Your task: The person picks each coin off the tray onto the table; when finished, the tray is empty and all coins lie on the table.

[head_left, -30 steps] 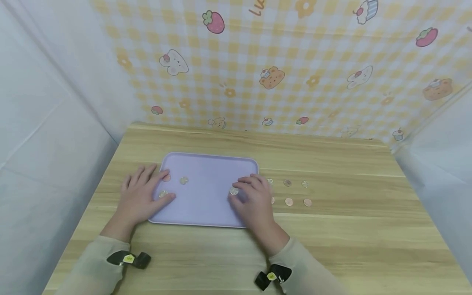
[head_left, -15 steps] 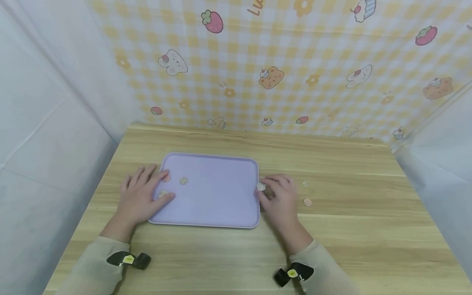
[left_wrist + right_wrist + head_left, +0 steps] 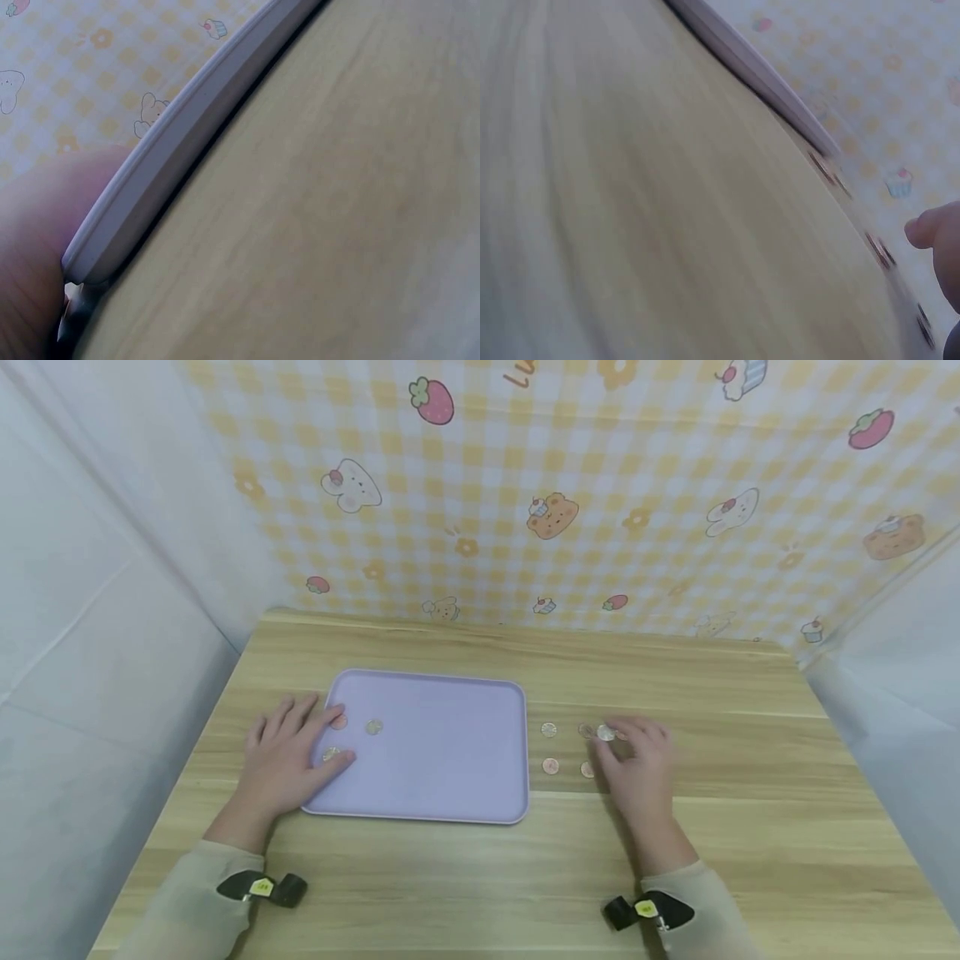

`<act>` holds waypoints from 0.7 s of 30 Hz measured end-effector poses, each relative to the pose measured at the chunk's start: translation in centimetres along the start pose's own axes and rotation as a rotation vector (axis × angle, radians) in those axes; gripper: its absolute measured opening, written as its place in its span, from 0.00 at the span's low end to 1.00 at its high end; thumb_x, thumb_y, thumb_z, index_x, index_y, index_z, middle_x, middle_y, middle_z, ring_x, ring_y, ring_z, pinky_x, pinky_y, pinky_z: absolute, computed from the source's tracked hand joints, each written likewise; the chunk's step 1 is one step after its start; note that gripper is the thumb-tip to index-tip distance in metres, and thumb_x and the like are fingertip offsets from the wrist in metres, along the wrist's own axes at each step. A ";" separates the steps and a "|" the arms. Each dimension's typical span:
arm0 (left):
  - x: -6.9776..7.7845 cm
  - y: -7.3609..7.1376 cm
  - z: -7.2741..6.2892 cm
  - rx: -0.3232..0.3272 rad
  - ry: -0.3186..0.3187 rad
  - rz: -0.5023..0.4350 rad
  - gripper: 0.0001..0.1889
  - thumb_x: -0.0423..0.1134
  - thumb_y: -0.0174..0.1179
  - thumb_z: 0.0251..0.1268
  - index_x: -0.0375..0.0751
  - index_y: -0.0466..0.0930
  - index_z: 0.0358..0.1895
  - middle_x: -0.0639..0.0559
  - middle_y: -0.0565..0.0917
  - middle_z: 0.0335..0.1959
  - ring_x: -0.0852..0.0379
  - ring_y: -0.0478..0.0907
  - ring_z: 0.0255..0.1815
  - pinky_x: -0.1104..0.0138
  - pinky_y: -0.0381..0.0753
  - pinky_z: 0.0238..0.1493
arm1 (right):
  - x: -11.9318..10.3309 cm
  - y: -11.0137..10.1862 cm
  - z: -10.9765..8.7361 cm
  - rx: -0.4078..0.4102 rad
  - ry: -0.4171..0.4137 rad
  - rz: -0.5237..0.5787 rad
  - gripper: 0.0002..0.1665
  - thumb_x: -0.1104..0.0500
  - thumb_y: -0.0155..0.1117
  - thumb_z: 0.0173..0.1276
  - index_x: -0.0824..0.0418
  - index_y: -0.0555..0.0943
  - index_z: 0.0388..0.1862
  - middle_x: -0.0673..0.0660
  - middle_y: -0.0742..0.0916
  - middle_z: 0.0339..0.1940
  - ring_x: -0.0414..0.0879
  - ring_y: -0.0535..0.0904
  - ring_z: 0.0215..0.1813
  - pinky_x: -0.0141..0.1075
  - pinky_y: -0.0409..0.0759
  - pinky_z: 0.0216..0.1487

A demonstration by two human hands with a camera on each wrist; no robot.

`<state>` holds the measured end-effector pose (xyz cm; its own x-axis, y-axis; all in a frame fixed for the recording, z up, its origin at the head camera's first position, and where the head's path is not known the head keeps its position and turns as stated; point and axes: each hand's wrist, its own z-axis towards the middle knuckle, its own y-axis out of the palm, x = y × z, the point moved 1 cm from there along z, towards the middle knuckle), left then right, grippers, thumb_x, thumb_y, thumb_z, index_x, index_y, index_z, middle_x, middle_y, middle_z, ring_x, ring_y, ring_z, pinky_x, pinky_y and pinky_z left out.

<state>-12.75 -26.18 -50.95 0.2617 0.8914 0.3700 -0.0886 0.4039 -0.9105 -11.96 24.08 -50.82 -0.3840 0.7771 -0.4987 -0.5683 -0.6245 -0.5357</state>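
Observation:
Between the thumb and fingertips of my right hand (image 3: pixel 643 770) is a silver coin (image 3: pixel 605 732), pinched above the right part of the table. Its face shows in the head view; in the right wrist view only a thumb (image 3: pixel 930 226) appears at the right edge. My left hand (image 3: pixel 281 764) rests spread over the left rim of a lilac tray (image 3: pixel 438 768). On the tray lie a silver coin (image 3: pixel 374 727), a copper coin (image 3: pixel 339 722) by the index finger, and another silver coin (image 3: pixel 332 753), partly covered by the hand.
Right of the tray, coins lie in two rows on the wooden table (image 3: pixel 420 885): a silver coin (image 3: pixel 549 730), a copper coin (image 3: pixel 551 766), another copper coin (image 3: pixel 587 769) and a darker coin (image 3: pixel 585 731). My right hand hides part of these rows. A checked cloth (image 3: pixel 480 485) hangs behind.
Holding the silver coin, my right hand has moved right, from over the tray to above the coin rows, uncovering coins beside the tray. The left hand stays in place.

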 end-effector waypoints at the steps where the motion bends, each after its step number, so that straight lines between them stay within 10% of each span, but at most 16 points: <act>1: 0.0 0.0 0.0 0.001 0.000 -0.001 0.40 0.65 0.62 0.70 0.52 0.69 0.80 0.32 0.60 0.83 0.22 0.49 0.81 0.24 0.36 0.73 | 0.5 -0.4 0.0 -0.001 0.026 -0.007 0.20 0.70 0.86 0.53 0.69 0.89 0.45 0.67 0.91 0.46 0.66 0.79 0.52 0.51 0.68 0.58; 13: -0.1 -0.1 0.0 -0.001 -0.002 0.007 0.39 0.64 0.63 0.71 0.52 0.69 0.80 0.32 0.60 0.83 0.23 0.49 0.81 0.23 0.38 0.73 | 5.4 -4.3 0.1 -0.084 0.361 -0.133 0.18 0.66 0.79 0.66 0.69 0.88 0.53 0.70 0.90 0.52 0.69 0.83 0.58 0.62 0.76 0.64; 21: -0.1 0.0 0.1 -0.005 -0.002 0.004 0.40 0.64 0.63 0.71 0.52 0.69 0.81 0.32 0.59 0.83 0.22 0.49 0.82 0.23 0.37 0.73 | 6.3 -5.2 0.4 -0.088 0.361 -0.152 0.16 0.68 0.77 0.66 0.69 0.89 0.52 0.70 0.90 0.51 0.69 0.85 0.57 0.61 0.77 0.63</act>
<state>-12.86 -26.22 -50.98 0.2594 0.8936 0.3664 -0.0852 0.3990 -0.9130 -11.73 32.25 -50.89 -0.0109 0.7936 -0.6084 -0.5287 -0.5210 -0.6701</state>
